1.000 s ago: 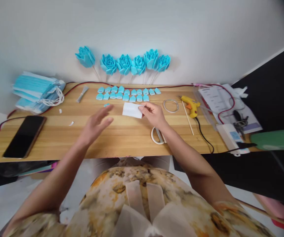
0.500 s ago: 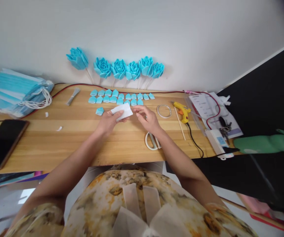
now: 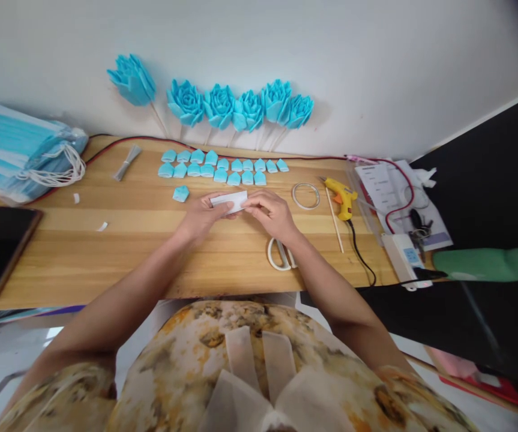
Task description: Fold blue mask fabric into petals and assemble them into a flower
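Note:
Between my hands, above the wooden table, is a white strip-like piece of sheet (image 3: 236,198), apparently folded over. My left hand (image 3: 200,217) pinches its left end, thumb on top. At its right end, the fingers of my right hand (image 3: 272,213) are closed on the edge. A single folded blue petal piece (image 3: 180,193) lies just beyond my left hand. Farther back, several more blue petal pieces (image 3: 207,170) are laid out in two rows. White-handled scissors (image 3: 271,257) lie partly under my right wrist, their blades hidden.
Several blue flowers on sticks (image 3: 219,107) lean against the wall. Stacked blue masks (image 3: 15,153) and a phone (image 3: 2,252) are at left. Rightward lie a wire coil (image 3: 295,198), a thin stick (image 3: 335,221), a yellow glue gun (image 3: 343,198), a power strip (image 3: 400,257) and a green bottle (image 3: 488,264).
My right hand has closed on the right end of the white sheet. The sheet now looks narrower, apparently folded over. The whole view has shifted slightly.

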A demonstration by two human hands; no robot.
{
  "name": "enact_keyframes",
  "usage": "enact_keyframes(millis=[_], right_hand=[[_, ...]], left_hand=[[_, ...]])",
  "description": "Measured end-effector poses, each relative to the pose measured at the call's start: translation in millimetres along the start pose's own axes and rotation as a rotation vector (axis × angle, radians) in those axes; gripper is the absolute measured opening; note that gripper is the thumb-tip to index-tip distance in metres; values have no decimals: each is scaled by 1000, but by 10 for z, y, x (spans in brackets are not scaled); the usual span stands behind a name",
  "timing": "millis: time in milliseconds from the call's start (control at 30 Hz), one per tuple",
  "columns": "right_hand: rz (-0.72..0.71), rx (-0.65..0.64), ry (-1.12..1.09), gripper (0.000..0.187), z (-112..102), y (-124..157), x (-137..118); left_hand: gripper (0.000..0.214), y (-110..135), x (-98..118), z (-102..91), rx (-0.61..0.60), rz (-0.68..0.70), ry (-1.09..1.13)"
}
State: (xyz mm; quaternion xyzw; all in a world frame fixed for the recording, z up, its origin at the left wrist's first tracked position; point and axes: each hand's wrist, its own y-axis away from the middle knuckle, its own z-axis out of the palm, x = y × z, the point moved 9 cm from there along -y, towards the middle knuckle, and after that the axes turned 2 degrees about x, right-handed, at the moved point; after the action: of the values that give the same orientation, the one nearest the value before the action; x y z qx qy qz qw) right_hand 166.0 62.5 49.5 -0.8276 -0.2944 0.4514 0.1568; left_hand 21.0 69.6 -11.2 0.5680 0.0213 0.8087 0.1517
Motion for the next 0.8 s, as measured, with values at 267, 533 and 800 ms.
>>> enact_keyframes(millis=[267, 533, 800], right_hand=[[171, 17, -14, 13, 7, 38, 93], [173, 51, 3, 11, -11, 36, 39], [203, 80, -27, 12, -40, 33, 62]], left_hand=[[43, 8, 15, 20, -2, 30, -71], [53, -2, -9, 66, -51, 16, -47], [61, 27, 90, 110, -77, 70, -87]])
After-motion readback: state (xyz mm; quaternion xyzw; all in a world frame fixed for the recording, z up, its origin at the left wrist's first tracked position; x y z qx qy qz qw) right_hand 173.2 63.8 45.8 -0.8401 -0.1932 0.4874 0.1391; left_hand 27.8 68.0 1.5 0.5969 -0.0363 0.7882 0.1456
